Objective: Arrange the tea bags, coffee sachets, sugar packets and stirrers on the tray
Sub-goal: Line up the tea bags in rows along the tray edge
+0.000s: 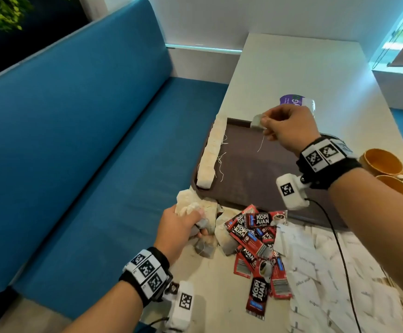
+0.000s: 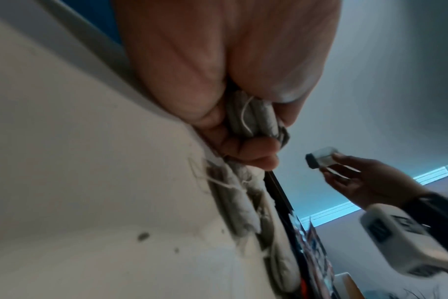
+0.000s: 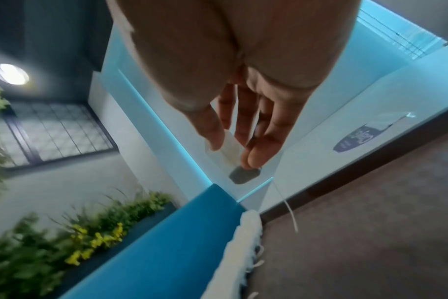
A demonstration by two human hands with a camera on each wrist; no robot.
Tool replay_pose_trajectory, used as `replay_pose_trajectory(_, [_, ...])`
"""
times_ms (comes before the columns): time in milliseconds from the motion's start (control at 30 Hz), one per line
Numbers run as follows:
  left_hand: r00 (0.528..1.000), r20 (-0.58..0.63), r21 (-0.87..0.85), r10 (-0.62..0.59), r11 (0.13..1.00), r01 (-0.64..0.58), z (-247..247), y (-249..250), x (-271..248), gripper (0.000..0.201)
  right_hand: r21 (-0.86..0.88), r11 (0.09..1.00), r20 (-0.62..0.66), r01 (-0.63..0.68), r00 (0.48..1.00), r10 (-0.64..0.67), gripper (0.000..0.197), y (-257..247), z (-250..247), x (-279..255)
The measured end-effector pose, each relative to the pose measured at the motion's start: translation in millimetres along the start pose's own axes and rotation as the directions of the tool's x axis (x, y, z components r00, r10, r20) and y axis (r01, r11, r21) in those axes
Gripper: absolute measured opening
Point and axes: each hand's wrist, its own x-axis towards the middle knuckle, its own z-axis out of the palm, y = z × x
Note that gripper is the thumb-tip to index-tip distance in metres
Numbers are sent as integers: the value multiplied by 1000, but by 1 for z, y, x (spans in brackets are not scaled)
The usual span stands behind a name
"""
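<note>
A blue sofa (image 1: 75, 140) runs along the left side of the desk (image 1: 291, 75). The left hand (image 1: 180, 227) sits at the near left corner of the tray (image 1: 263, 164). Its grip is closed around a bunch of tea bags (image 1: 190, 205), with more loose tea bags (image 1: 224, 239) lying on the desk just beside it. A neat row of tea bags (image 1: 211, 152) lines the left edge of the brown tray, strings hanging inward. Red coffee sachets (image 1: 255, 239) lie in a pile on the desk near the tray's front edge. White sugar packets (image 1: 315, 260) spread out to their right. The right hand (image 1: 289, 127) is up above the far side of the tray. Its grip pinches one tea bag (image 1: 257, 122), and the string dangles down. Two orange cups (image 1: 385, 164) stand on the desk at the far right.
</note>
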Motion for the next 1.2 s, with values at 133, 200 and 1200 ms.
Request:
replay_pose_trajectory(133, [999, -7, 16, 47, 999, -47, -3, -2, 0, 17, -154, 986, 110, -63, 991, 80, 13, 25, 23, 44])
replay_pose_trajectory(200, [997, -2, 23, 78, 997, -78, -4, -3, 0, 19, -212, 971, 240, -114, 957, 165, 9, 32, 36, 59])
replay_pose_trajectory(1200, [984, -2, 29, 176, 984, -176, -9, -18, 8, 10, -365, 922, 76, -130, 983, 169, 24, 53, 81, 151])
